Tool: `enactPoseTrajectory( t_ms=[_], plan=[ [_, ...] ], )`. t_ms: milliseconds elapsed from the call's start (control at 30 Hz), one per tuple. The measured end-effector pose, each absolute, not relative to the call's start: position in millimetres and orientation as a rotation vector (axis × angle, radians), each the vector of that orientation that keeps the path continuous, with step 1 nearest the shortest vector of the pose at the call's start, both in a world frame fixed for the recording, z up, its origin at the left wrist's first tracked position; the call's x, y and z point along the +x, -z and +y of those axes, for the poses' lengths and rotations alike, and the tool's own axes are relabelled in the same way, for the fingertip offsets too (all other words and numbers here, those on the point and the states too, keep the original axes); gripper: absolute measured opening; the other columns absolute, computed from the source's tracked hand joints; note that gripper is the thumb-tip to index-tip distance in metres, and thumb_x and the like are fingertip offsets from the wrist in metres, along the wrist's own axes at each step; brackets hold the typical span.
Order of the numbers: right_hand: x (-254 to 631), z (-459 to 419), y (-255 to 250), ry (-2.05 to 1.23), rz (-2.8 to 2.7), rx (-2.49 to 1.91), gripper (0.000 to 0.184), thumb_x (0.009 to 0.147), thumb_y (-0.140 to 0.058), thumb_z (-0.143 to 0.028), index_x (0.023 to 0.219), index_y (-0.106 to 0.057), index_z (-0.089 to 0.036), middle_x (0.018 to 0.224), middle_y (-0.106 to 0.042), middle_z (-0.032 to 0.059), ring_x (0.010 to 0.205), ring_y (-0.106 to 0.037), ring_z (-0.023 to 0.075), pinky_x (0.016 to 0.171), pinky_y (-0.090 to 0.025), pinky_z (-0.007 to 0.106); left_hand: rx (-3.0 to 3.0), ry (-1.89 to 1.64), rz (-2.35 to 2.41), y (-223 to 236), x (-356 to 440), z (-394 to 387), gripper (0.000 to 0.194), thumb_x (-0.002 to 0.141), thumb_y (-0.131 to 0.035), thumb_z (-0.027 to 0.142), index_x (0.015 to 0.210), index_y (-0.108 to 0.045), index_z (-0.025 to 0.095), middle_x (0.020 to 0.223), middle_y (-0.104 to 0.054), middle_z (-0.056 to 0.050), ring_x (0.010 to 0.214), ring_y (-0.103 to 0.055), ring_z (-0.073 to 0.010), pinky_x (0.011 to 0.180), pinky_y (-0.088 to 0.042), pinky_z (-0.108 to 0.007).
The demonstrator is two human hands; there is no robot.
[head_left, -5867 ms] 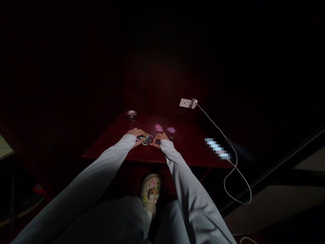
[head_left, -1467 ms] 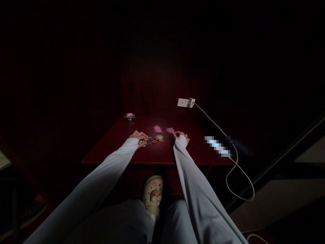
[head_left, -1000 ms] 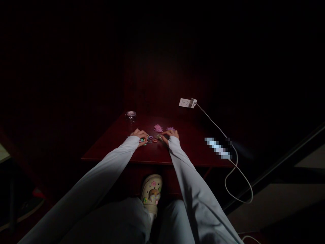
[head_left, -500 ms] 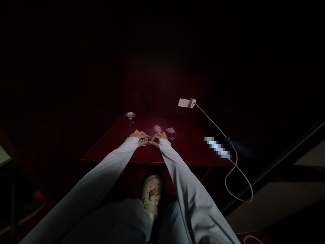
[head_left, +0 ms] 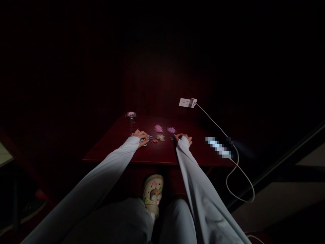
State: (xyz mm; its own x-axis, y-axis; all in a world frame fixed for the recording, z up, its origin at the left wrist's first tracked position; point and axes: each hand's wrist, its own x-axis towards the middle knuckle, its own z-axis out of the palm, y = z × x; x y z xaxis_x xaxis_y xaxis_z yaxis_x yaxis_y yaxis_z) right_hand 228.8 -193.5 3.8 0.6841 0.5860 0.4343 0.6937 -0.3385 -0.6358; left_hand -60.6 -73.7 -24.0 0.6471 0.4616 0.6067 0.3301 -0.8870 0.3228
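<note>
My left hand (head_left: 141, 136) rests on the table with curled fingers over a heap of small coloured hair ties (head_left: 143, 140), partly hiding it. Beside those fingers lie a purple hair tie (head_left: 151, 138) and an orange-red one (head_left: 155, 141). Further right, my right hand (head_left: 184, 138) has its fingers drawn together at a few small blue bands (head_left: 172, 138); what the fingertips hold is too small to make out. Between the hands sits a cream pile of thin bands (head_left: 160, 137). Behind it are a pink pile (head_left: 158, 128) and a purple pile (head_left: 171, 130).
A clear round jar (head_left: 131, 115) with pink contents stands at the back left of the dark red table (head_left: 152, 158). On the right lies a blurred-out bright device (head_left: 218, 147) with a white cable (head_left: 212, 117) running to a wall socket (head_left: 185, 102).
My right hand has moved right, away from my left hand, to the blue bands. The cream pile and the orange-red hair tie now show. My left hand has stayed nearly in place.
</note>
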Motion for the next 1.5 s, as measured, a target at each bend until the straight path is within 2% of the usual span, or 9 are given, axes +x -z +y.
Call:
enactPoseTrajectory(
  t_ms=[133,233,400,533,933,1167,1300,1400,1500],
  plan=[
    [213,-193,-12,0.186,-1.071,-2.085,0.021,0.098,-0.073,-0.041,0.096,-0.080,-0.021,0.121,-0.068,0.0130,0.117,-0.047,0.0316,0.098,-0.034,0.044,2.680,-1.079,0.658,22,-59,-76,0.020,0.102,-0.063,0.035,0.091,-0.076,0.026,0.114,-0.078,-0.003,0.103,-0.057,-0.0228,0.092,-0.049,-0.036],
    [190,-191,-16,0.122,-1.369,-2.000,0.015,0.096,-0.077,-0.039,0.102,-0.082,-0.026,0.120,-0.071,0.0078,0.118,-0.050,0.0279,0.099,-0.035,0.038,2.687,-1.084,0.665,21,-57,-79,0.019,0.102,-0.063,0.034,0.091,-0.075,0.026,0.112,-0.078,-0.002,0.103,-0.058,-0.0229,0.091,-0.049,-0.036],
    [152,-190,-9,0.090,-1.837,-1.757,0.022,0.097,-0.078,-0.050,0.103,-0.082,-0.029,0.118,-0.072,0.0055,0.116,-0.050,0.0269,0.100,-0.035,0.038,2.712,-1.069,0.688,17,-58,-84,0.016,0.100,-0.064,0.029,0.091,-0.076,0.026,0.114,-0.078,-0.003,0.105,-0.058,-0.0235,0.090,-0.048,-0.036],
    [144,-189,-6,0.136,-1.940,-1.730,0.025,0.099,-0.076,-0.053,0.103,-0.081,-0.029,0.123,-0.071,0.0066,0.116,-0.049,0.0276,0.099,-0.036,0.039,2.729,-1.057,0.688,16,-59,-84,0.013,0.100,-0.064,0.030,0.096,-0.076,0.026,0.117,-0.077,-0.003,0.107,-0.058,-0.0241,0.092,-0.048,-0.037],
    [148,-181,-1,0.092,-1.863,-1.766,0.020,0.102,-0.073,-0.041,0.090,-0.080,-0.026,0.125,-0.071,0.0066,0.120,-0.049,0.0284,0.102,-0.037,0.041,2.734,-1.054,0.712,17,-60,-81,0.015,0.100,-0.064,0.035,0.100,-0.077,0.028,0.117,-0.078,-0.003,0.104,-0.057,-0.0238,0.091,-0.048,-0.036],
    [170,-172,3,0.074,-1.555,-1.771,0.015,0.097,-0.075,-0.039,0.091,-0.082,-0.026,0.116,-0.073,0.0063,0.118,-0.051,0.0288,0.103,-0.039,0.042,2.716,-1.090,0.687,19,-60,-79,0.015,0.100,-0.064,0.034,0.099,-0.078,0.026,0.119,-0.078,-0.005,0.104,-0.058,-0.0248,0.092,-0.049,-0.038],
    [201,-182,-3,0.139,-1.204,-1.906,0.019,0.095,-0.072,-0.040,0.090,-0.081,-0.023,0.115,-0.071,0.0098,0.116,-0.050,0.0315,0.100,-0.039,0.045,2.712,-1.084,0.708,21,-60,-77,0.015,0.099,-0.065,0.034,0.100,-0.078,0.026,0.119,-0.077,-0.004,0.105,-0.058,-0.0243,0.095,-0.049,-0.039],
    [223,-193,-8,0.162,-1.112,-1.969,0.016,0.096,-0.069,-0.033,0.091,-0.079,-0.022,0.120,-0.070,0.0134,0.118,-0.047,0.0345,0.099,-0.037,0.047,2.694,-1.073,0.710,22,-60,-75,0.013,0.098,-0.067,0.033,0.099,-0.078,0.027,0.117,-0.078,-0.004,0.104,-0.058,-0.0245,0.095,-0.049,-0.039],
    [236,-201,-10,0.139,-1.069,-2.072,0.019,0.098,-0.068,-0.034,0.088,-0.078,-0.022,0.119,-0.069,0.0147,0.117,-0.046,0.0353,0.096,-0.036,0.047,2.684,-1.091,0.694,23,-60,-74,0.013,0.099,-0.066,0.033,0.099,-0.078,0.027,0.117,-0.078,-0.005,0.105,-0.059,-0.0260,0.094,-0.049,-0.041]
  ],
)
